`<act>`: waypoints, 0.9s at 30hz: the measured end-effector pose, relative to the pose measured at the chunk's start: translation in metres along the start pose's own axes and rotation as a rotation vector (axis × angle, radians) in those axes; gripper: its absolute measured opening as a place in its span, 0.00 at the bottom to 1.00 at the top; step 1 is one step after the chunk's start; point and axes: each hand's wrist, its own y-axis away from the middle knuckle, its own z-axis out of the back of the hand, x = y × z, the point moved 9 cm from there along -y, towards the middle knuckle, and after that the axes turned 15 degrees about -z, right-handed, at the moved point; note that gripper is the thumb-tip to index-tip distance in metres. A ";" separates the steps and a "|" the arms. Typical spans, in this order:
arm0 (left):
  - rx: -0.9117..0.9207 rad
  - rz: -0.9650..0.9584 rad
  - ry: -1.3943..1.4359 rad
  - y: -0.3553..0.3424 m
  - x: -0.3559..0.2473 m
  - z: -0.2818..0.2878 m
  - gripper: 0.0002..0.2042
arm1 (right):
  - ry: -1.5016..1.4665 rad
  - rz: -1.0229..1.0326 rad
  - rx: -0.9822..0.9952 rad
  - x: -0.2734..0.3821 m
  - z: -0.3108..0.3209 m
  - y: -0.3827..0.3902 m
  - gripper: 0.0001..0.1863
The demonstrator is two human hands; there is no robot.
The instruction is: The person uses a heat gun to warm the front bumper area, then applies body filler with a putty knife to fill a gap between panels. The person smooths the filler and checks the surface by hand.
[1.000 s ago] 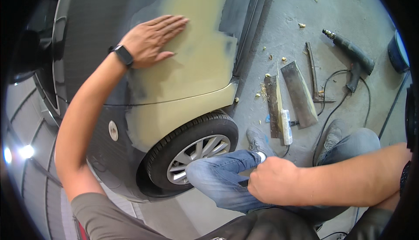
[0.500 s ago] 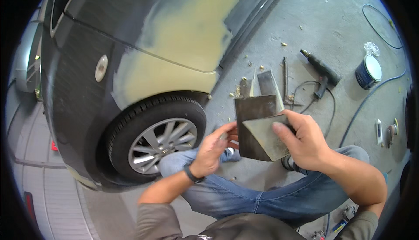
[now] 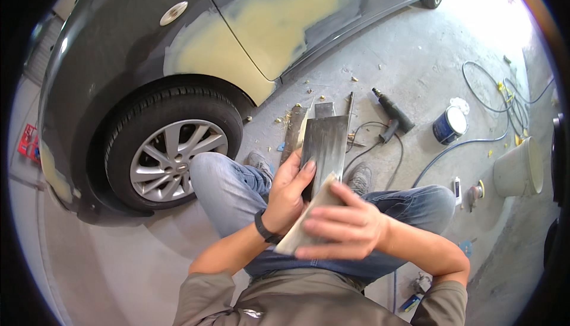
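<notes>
My left hand (image 3: pixel 286 201) is closed on a dark, flat rectangular plate (image 3: pixel 328 139) with grey streaks, its thumb lying on the face. Pressed between the fingers of my right hand (image 3: pixel 350 225) is a pale, flat putty spreader (image 3: pixel 325 200), held slanting across the plate's lower end. Motion smears the right fingers, and the spreader hides part of the plate. Ahead on the left stands a dark car with yellowish body filler (image 3: pixel 261 23) spread over its fender and door. Its front wheel (image 3: pixel 178 160) is beside my left knee.
Beyond the plate, several flat boards (image 3: pixel 293 130) and scattered crumbs lie on the concrete floor. A corded heat gun (image 3: pixel 395 112), a blue can (image 3: pixel 450 125) and a pale bucket (image 3: pixel 518 169) stand or lie to the right. Hoses (image 3: pixel 463 141) curve across the floor.
The spreader in my right hand has come down and left, turning to a slant. My left hand has closed its thumb over the plate. The view has shifted, showing more floor at right.
</notes>
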 end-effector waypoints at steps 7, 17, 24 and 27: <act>-0.067 -0.093 -0.103 0.028 -0.032 0.018 0.16 | 0.409 -0.481 0.396 -0.101 0.006 0.040 0.27; 0.176 -0.140 -0.683 0.017 -0.036 0.005 0.20 | 0.484 -0.612 0.271 -0.083 0.035 -0.010 0.24; 0.083 -0.326 -0.482 0.029 -0.027 0.000 0.19 | 0.015 -1.300 -0.020 -0.149 0.057 0.052 0.13; 0.119 -0.193 -0.571 0.024 -0.002 -0.029 0.21 | -0.588 -1.487 -0.436 -0.148 0.037 0.092 0.13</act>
